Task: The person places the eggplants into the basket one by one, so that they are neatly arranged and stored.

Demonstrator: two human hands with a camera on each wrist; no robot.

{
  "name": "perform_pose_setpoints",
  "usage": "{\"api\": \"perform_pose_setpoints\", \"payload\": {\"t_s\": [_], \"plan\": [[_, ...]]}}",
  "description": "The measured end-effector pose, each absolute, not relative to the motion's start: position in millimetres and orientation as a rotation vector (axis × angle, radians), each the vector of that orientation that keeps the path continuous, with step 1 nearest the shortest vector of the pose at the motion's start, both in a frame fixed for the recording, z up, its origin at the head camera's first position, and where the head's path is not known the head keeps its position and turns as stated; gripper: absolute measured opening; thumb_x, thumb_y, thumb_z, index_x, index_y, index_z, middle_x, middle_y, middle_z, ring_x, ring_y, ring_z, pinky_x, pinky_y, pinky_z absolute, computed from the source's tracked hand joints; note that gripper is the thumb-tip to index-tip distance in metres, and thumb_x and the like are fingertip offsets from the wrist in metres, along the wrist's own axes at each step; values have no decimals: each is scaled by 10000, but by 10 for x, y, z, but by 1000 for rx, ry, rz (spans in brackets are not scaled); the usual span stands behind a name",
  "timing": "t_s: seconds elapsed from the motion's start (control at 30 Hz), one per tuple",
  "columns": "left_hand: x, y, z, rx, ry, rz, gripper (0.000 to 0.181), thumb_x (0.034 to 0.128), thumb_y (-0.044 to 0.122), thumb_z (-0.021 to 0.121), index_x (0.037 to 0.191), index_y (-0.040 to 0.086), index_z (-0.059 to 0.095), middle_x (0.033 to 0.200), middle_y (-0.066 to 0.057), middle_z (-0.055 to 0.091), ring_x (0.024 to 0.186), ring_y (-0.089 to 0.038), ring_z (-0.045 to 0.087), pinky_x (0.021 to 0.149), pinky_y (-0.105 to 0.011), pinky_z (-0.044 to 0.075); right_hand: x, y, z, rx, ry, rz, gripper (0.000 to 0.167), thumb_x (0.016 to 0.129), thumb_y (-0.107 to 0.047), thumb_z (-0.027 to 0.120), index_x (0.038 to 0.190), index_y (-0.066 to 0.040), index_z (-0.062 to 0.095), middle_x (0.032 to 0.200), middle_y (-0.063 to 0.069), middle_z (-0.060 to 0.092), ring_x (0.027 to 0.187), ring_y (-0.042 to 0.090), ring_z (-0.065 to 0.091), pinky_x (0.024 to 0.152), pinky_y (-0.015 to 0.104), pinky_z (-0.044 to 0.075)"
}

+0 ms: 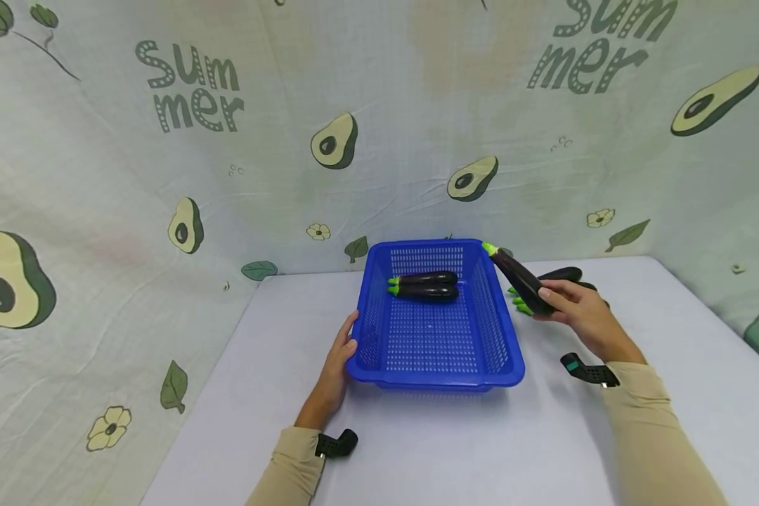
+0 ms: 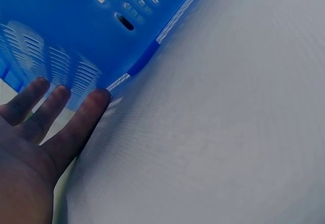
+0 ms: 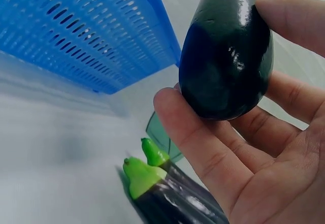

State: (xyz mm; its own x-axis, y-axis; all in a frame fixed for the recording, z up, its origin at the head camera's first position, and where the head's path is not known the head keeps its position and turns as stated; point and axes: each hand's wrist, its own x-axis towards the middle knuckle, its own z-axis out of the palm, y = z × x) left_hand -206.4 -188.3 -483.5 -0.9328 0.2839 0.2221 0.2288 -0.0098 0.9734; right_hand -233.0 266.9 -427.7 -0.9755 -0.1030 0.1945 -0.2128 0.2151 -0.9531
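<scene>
A blue perforated basket (image 1: 433,379) stands on the table, with two dark eggplants (image 1: 425,292) lying side by side in its far part. The left hand (image 1: 335,369) touches the basket's left side; in the left wrist view its fingers (image 2: 76,125) are fairly straight against the wall. Right of the basket, the right hand (image 1: 578,316) grips an eggplant (image 1: 520,277) near its thick end, its green stem pointing up-left beside the rim. The right wrist view shows thumb and fingers round that eggplant (image 3: 228,56).
More eggplants (image 1: 559,273) lie on the white table (image 1: 455,450), behind and below the right hand, partly hidden; two green stems (image 3: 144,176) show in the right wrist view. A printed cloth (image 1: 392,183) hangs behind the table and at its sides.
</scene>
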Motion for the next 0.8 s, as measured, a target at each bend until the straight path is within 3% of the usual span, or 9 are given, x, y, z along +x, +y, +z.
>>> {"api": "perform_pose_setpoints", "payload": {"t_s": [0.17, 0.37, 0.6, 0.8], "plan": [[-2055, -1874, -4834, 549, 2192, 2121, 555, 1036, 393, 370, 1577, 392, 248, 1656, 63, 115, 1515, -250, 83, 1170, -613, 39, -2340, 2627, -4260, 342, -2363, 1905, 565, 1031, -302, 571, 1383, 123, 449, 1338, 285, 444, 998, 80, 666, 837, 315, 568], [-2055, -1876, -4831, 537, 2211, 2119, 541, 1033, 406, 367, 1564, 418, 264, 1649, 84, 130, 1515, -242, 87, 1170, -615, 35, -2378, 2566, -4229, 360, -2348, 1906, 544, 1031, -289, 574, 1365, 126, 461, 1277, 214, 513, 990, 119, 688, 838, 355, 571], [-2054, -1880, -4836, 536, 2203, 2116, 546, 1035, 424, 369, 1568, 421, 253, 1651, 93, 119, 1517, -246, 82, 1167, -621, 36, -2406, 2565, -4105, 345, -2445, 1845, 617, 1035, -362, 550, 1435, 91, 426, 1365, 276, 472, 980, 123, 691, 843, 265, 554], [-2065, -1879, -4836, 555, 2184, 2123, 552, 1036, 416, 371, 1574, 412, 245, 1656, 81, 108, 1519, -259, 71, 1163, -631, 26, -2463, 2529, -3938, 370, -2474, 1874, 609, 1035, -345, 557, 1448, 80, 417, 1378, 285, 452, 997, 218, 704, 861, 294, 555]]}}
